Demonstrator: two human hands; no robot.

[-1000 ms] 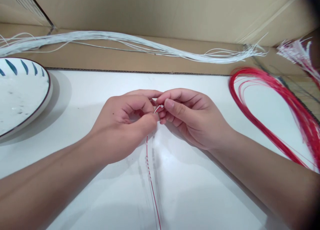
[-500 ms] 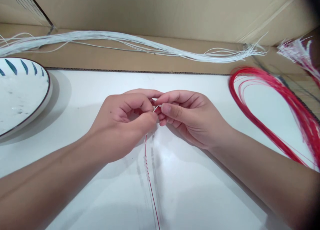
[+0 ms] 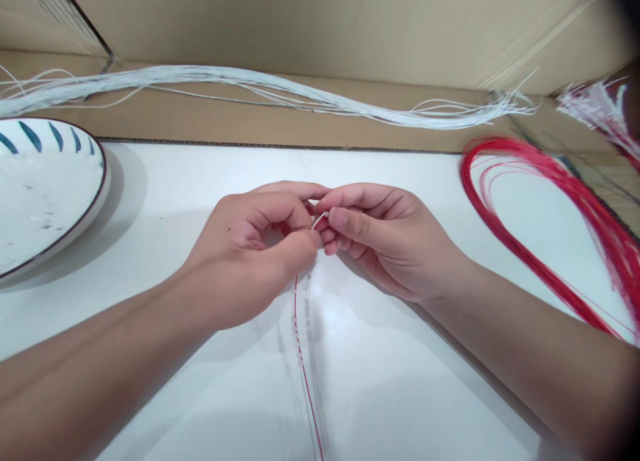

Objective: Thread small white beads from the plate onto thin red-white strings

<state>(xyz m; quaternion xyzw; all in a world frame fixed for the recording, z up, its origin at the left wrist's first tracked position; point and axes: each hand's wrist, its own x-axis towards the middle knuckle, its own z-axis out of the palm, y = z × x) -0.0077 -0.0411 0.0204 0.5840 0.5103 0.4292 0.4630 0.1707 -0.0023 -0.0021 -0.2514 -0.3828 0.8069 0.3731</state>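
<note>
My left hand (image 3: 257, 247) is closed, thumb and forefinger pinching a thin white cord (image 3: 319, 220) whose short end sticks out to the right. With thumb and forefinger, my right hand (image 3: 385, 237) pinches a tiny pale bead (image 3: 327, 213) at the tip of that cord; the fingers partly cover it. Below my left hand hangs a thin red cord (image 3: 313, 411), running down to the bottom edge. Several small clear beads (image 3: 300, 354) sit on it. Where the red cord runs inside my left hand is hidden.
A white plate (image 3: 60, 237) with a dark rim and blue-green leaf marks stands at the left. Across the cardboard (image 3: 280, 131) at the back lies a bundle of white cords (image 3: 300, 94). A looped red cord bundle (image 3: 480, 207) lies right, near red-and-white cord ends (image 3: 595, 107).
The whole view has shifted slightly, so everything sits a little further right and lower. Both hands keep the same grip on the white cord and the bead.
</note>
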